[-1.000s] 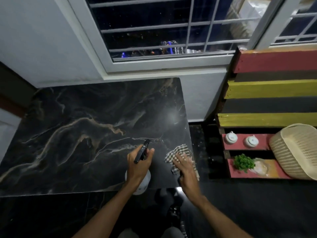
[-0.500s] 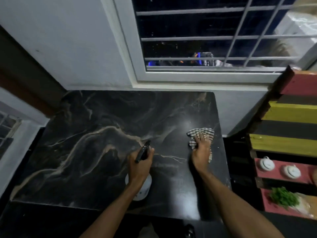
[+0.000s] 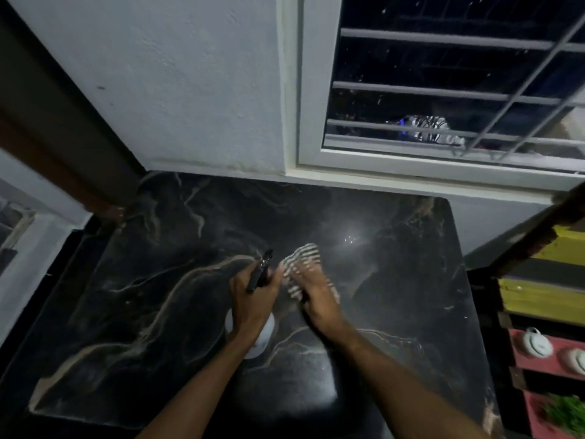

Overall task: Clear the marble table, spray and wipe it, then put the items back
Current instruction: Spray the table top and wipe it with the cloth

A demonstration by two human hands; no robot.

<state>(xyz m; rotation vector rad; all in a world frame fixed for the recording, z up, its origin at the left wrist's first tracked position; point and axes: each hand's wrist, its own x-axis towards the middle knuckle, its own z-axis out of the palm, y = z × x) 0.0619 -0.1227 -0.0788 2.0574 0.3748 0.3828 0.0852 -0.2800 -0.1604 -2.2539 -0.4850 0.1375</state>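
Note:
The black marble table point(image 3: 158, 312) with pale veins fills the lower part of the view. My left hand point(image 3: 253, 299) grips a white spray bottle point(image 3: 264, 335) with a black trigger head, held just above the table's middle. Right beside it my right hand point(image 3: 316, 296) presses a checked cloth point(image 3: 302, 259) flat onto the marble; the hand and cloth are blurred. The cloth's far end sticks out past my fingers. A lamp glare sits on the marble just right of the cloth.
A white wall and a barred window point(image 3: 443, 90) stand behind the table. At the right a red, yellow and black slatted rack point(image 3: 544, 293) holds two white lidded pots point(image 3: 535, 342) and a green plant point(image 3: 566, 413).
My right hand has slid the cloth leftward from the table's right edge to the middle, close to the bottle. The left hand kept its hold. The camera has swung left.

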